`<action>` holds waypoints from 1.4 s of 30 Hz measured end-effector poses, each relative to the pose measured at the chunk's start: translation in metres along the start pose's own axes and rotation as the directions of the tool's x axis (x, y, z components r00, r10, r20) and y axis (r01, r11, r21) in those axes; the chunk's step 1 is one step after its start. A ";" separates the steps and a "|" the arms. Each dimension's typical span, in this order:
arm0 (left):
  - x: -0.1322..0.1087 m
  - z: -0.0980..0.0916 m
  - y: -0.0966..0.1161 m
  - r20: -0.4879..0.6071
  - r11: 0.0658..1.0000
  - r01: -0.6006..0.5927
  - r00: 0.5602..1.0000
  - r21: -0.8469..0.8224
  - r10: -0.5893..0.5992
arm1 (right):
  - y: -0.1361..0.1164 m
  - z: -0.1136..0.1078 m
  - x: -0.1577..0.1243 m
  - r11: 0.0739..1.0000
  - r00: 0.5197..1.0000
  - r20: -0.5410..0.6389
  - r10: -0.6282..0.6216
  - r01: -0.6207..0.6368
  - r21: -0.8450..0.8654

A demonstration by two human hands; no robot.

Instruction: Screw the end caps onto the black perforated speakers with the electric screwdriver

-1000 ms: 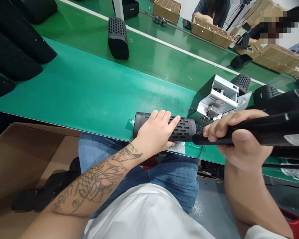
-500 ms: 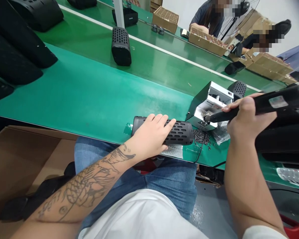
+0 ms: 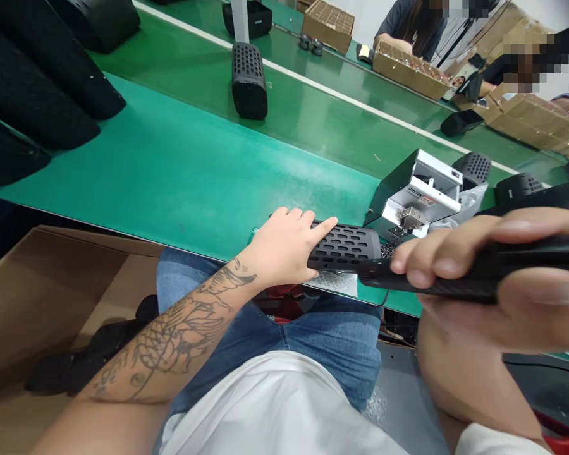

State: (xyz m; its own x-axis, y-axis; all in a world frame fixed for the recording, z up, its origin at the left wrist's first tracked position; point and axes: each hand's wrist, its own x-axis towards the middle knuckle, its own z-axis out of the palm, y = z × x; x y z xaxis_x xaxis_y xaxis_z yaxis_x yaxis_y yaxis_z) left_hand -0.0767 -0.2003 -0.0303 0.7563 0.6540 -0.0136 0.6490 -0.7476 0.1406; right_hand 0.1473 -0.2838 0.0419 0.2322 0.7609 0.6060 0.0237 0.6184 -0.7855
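Clamping the housing: the left hand point(image 3: 287, 246) was closed over a black slotted housing point(image 3: 351, 246), its fingers lying across the top and its thumb at the near side.
Slotted housing: it lay lengthwise near the front edge of the green bench point(image 3: 171, 164), its left part hidden beneath the hand.
Gripping the tool: the right hand point(image 3: 488, 325) was wrapped around a black handheld tool point(image 3: 383, 276), close to the camera.
Tool's front end: it overlapped the housing's near right corner in view; whether the two touched could not be told.
Machine: a boxy silver-and-black machine point(image 3: 392, 189) stood just beyond the housing's right end, with clear plastic point(image 3: 474, 199) beside it.
Small dark pieces: a pile point(image 3: 387, 249) lay by the housing's right end, only partly visible.
Far side: a black perforated unit point(image 3: 250, 82) stood in front of a pale post point(image 3: 240, 22).
Below the bench: an open cardboard box point(image 3: 33, 284) sat at left, dark items point(image 3: 99, 347) inside.
Across the way: a person point(image 3: 393, 28) in a dark top was behind a cardboard tray point(image 3: 410, 71).
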 end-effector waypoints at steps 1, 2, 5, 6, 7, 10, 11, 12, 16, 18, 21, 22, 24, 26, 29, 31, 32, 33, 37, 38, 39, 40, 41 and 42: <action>0.000 0.000 0.000 -0.003 1.000 0.001 1.000 -0.002 -0.001 | 0.005 0.011 -0.002 0.998 0.998 0.039 -0.041 0.039 0.057; 0.000 0.000 0.000 -0.006 1.000 0.001 1.000 -0.003 -0.001 | 0.011 0.021 -0.003 0.993 0.996 0.052 -0.070 0.065 0.102; -0.001 0.000 0.000 -0.013 1.000 -0.005 1.000 -0.006 0.004 | 0.026 0.038 -0.001 0.993 0.996 0.049 -0.068 0.063 0.101; -0.001 0.000 0.000 -0.017 1.000 -0.005 1.000 -0.008 0.005 | 0.029 0.041 0.000 0.994 0.996 0.060 -0.063 0.058 0.088; -0.001 0.001 0.000 -0.020 1.000 -0.005 1.000 -0.010 0.005 | 0.032 0.042 0.000 0.996 0.996 0.074 -0.058 0.053 0.077; -0.002 0.003 0.001 -0.027 1.000 -0.009 1.000 -0.013 0.008 | 0.036 0.043 0.000 0.996 0.994 0.097 -0.051 0.043 0.080; -0.002 0.004 0.001 -0.031 1.000 -0.012 0.999 -0.014 0.011 | 0.036 0.044 -0.001 0.996 0.994 0.096 -0.044 0.036 0.084; -0.002 0.005 0.001 -0.039 1.000 -0.015 0.999 -0.016 0.015 | 0.036 0.044 -0.002 0.996 0.995 0.094 -0.040 0.032 0.086; -0.002 0.006 0.002 -0.060 1.000 -0.017 0.998 -0.023 0.016 | 0.034 0.045 -0.004 0.997 0.987 0.154 -0.033 0.023 0.067; -0.003 0.005 0.002 -0.053 0.999 -0.017 0.998 -0.027 0.016 | 0.033 0.045 -0.003 0.998 0.978 0.206 -0.027 0.016 0.057; -0.003 0.002 0.003 -0.051 0.999 -0.016 0.999 -0.035 0.014 | 0.033 0.043 0.000 0.999 0.970 0.243 0.004 -0.016 0.047; -0.003 0.002 0.004 -0.052 0.999 -0.014 0.999 -0.037 0.012 | 0.033 0.042 0.001 0.999 0.969 0.247 0.018 -0.029 0.041; -0.003 0.001 0.004 -0.055 0.999 -0.011 0.998 -0.041 0.008 | 0.035 0.040 0.003 0.998 0.963 0.268 0.039 -0.048 0.027; -0.003 0.002 0.004 -0.054 0.999 -0.011 0.999 -0.044 0.009 | 0.037 0.037 0.004 0.998 0.953 0.299 0.042 -0.051 0.025; -0.004 0.002 0.004 -0.057 0.999 -0.011 0.998 -0.046 0.008 | 0.039 0.035 0.001 0.997 0.942 0.328 0.064 -0.072 0.011; -0.004 0.003 0.003 -0.061 0.999 -0.010 0.998 -0.045 0.007 | 0.037 0.035 -0.002 0.995 0.942 0.323 0.096 -0.098 -0.008; -0.003 0.003 0.003 -0.060 0.999 -0.007 0.998 -0.041 0.005 | 0.034 0.035 -0.002 0.994 0.944 0.311 0.108 -0.109 -0.014; -0.003 0.003 0.003 -0.055 0.999 -0.006 0.998 -0.037 0.004 | 0.031 0.035 -0.001 0.994 0.953 0.284 0.103 -0.105 -0.008; -0.003 0.002 0.003 -0.040 1.000 -0.002 0.999 -0.017 0.001 | 0.021 0.022 0.023 1.000 1.000 0.007 -0.009 0.009 0.008; -0.003 0.002 0.003 -0.043 1.000 -0.002 0.999 -0.014 0.001 | 0.023 0.013 0.033 0.997 0.992 -0.111 -0.060 0.055 -0.052; -0.003 0.002 0.004 -0.046 1.000 0.000 0.999 -0.012 0.000 | 0.026 0.002 0.044 0.985 0.967 -0.224 -0.124 0.093 -0.145; -0.003 0.002 0.005 -0.045 1.000 0.002 0.999 -0.011 -0.002 | 0.031 -0.011 0.055 0.960 0.927 -0.320 -0.196 0.115 -0.256; -0.002 0.002 0.006 -0.039 1.000 0.005 0.999 -0.012 -0.005 | 0.039 -0.025 0.065 0.925 0.882 -0.389 -0.266 0.120 -0.360; -0.002 0.002 0.007 -0.030 1.000 0.010 1.000 -0.012 -0.010 | 0.047 -0.039 0.074 0.894 0.846 -0.428 -0.319 0.118 -0.432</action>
State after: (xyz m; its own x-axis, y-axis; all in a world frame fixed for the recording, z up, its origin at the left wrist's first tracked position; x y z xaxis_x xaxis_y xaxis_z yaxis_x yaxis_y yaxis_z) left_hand -0.0735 -0.2074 -0.0313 0.7470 0.6647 0.0143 0.6553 -0.7397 0.1528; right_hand 0.2039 -0.2063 0.0446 0.6048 0.3624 0.7091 0.4688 0.5578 -0.6849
